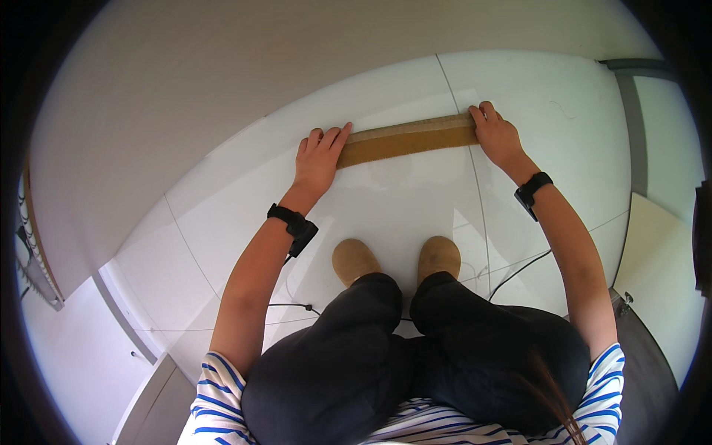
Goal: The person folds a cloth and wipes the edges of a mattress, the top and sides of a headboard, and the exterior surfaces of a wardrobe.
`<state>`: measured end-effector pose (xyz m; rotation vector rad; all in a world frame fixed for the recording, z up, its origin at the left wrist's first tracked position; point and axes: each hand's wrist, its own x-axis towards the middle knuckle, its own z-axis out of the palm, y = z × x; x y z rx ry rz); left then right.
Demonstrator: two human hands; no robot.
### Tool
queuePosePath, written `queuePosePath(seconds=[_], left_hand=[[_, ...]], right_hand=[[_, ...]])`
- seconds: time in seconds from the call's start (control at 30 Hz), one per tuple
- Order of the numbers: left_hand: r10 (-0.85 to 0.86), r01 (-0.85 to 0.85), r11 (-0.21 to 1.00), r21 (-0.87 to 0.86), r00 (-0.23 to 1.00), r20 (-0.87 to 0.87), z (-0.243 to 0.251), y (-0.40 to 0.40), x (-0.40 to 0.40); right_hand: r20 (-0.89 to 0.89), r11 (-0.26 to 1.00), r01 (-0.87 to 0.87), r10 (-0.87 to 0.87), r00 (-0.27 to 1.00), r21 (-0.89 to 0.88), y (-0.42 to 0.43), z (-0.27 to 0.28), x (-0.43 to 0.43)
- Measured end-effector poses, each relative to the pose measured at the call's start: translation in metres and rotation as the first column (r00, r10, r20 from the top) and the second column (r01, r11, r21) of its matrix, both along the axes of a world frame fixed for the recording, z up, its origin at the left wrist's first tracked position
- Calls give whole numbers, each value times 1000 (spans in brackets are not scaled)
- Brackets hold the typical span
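Observation:
A long, narrow brown strip point(409, 142), which looks like folded cloth, stretches between my two hands above the white tiled floor. Its upper band is paler, and its lower edge looks finely jagged. At the left end, my left hand point(320, 158) grips it with the fingers over the far edge. My right hand point(497, 132) pinches the other end, set a little farther from my body than the left one. Both thumbs are largely hidden. Whether the strip touches the floor, I cannot tell.
Pale tiles point(389, 211) spread around my brown shoes point(355, 260). A large beige panel point(222, 67) rises along the far and left side. Black cable point(520, 272) runs over the floor beside my legs. A cream door panel point(659, 245) stands at the right, a white cabinet point(150, 400) at lower left.

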<state>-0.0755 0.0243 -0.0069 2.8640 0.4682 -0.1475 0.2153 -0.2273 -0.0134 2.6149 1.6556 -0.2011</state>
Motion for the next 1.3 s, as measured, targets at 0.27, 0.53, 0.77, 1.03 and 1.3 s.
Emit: queuePosePath(seconds=[0.27,0.53,0.77,1.03,1.3], left_hand=[[-62,59,998,22,982,176,4,-13,6],[-346,343,936,-74,938,-21,5,-24,8],[-423,423,906,-30,906,-2,-5,-6,10],[-463,461,884,72,887,2,4,8,21],[-175,149,958,244,980,90,2,45,28]], right_hand=[[1,905,-387,393,919,176,23,16,-18],[-199,840,-523,542,816,145,22,14,-43],[-206,833,-547,551,809,81,12,10,-18],[-89,871,-481,489,868,99,-5,15,-14],[-183,890,-404,443,878,212,7,11,-28]])
